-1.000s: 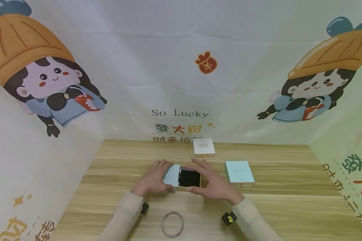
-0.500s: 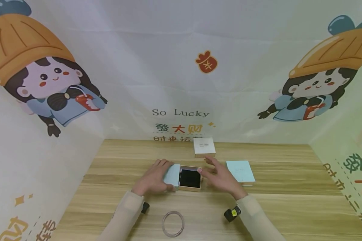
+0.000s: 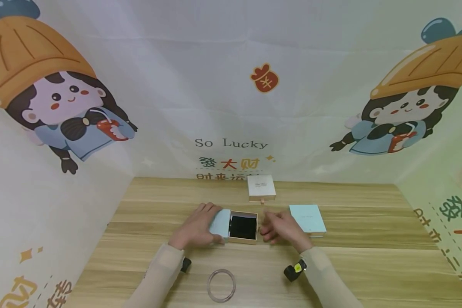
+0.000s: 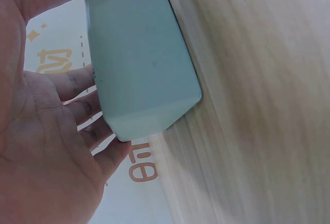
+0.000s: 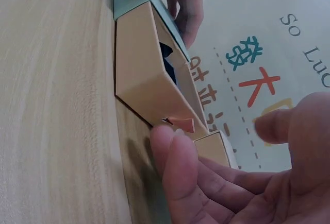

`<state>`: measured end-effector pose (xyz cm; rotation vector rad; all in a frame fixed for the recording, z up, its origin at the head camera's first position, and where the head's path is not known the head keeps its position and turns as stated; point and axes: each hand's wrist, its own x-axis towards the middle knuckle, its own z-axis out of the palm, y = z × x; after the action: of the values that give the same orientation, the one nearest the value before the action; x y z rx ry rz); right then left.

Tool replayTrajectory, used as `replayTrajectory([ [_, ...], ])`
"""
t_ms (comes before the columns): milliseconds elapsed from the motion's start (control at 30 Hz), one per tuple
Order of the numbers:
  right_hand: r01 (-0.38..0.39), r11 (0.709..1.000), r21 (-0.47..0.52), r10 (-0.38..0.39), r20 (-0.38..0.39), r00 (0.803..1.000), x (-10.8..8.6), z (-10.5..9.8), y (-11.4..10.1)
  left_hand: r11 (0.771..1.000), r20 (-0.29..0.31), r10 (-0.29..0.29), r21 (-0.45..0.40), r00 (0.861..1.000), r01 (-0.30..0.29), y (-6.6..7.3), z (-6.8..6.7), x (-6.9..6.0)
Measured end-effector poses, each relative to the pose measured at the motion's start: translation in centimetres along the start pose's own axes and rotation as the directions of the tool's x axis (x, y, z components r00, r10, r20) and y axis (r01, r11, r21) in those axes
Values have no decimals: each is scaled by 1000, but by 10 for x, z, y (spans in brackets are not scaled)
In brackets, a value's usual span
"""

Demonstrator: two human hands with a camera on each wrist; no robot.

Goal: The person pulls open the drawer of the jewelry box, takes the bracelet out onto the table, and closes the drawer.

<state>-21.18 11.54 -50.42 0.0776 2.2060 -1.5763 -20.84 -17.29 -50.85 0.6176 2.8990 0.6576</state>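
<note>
Drawer (image 5: pixel 136 59) stands partway out of its pale blue sleeve (image 3: pixel 221 223) on the worktop (image 3: pixel 369 218) before you, its cream walls framing a black insert (image 3: pixel 243 228). Your left hand (image 3: pixel 195 226) grips the sleeve, with the thumb at the near side and the other fingers along the far side, clamped on it from left of the opening. Your right hand (image 3: pixel 282 227) is just beside the drawer's right end, thumb and fingers apart, the fingers bent toward your palm. A short pink tab (image 5: pixel 183 125) juts from that end, close to your fingertips; whether they touch it cannot be told. Nearer you, between your forearms, a translucent bangle (image 3: pixel 209 285) lies flat. A second pale blue box (image 3: pixel 307 219) sits to the right, just past your right hand, and a white box (image 3: pixel 262 186) rests farther back, close to a pale backdrop (image 3: pixel 312 128) printed with "So Lucky" and cartoon figures. Your sleeves are cream, and a small black camera (image 3: pixel 292 273) shows at your right wrist.
</note>
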Motion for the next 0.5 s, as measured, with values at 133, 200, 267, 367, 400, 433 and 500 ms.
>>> replayTrajectory([
  [133,-17,999,-32,18,39,999,4,4,4,1000,3,-5,3,1000,5,0,-1,0],
  [200,-18,999,-41,20,41,999,5,7,5,1000,5,-7,7,1000,7,0,0,1],
  [267,-14,999,-48,15,39,999,6,9,6,1000,5,-7,7,1000,7,0,0,1],
  [367,1,998,-61,1,37,999,7,12,7,1000,5,-5,10,1000,5,0,0,1],
  [400,7,998,-66,-4,38,999,7,12,8,1000,4,-6,7,1000,6,1,0,1],
  [433,13,997,-73,-10,40,999,8,13,8,1000,2,-6,7,1000,6,0,0,1],
  [500,23,996,-87,-20,43,999,9,14,9,1000,5,-8,11,1000,8,0,0,1],
])
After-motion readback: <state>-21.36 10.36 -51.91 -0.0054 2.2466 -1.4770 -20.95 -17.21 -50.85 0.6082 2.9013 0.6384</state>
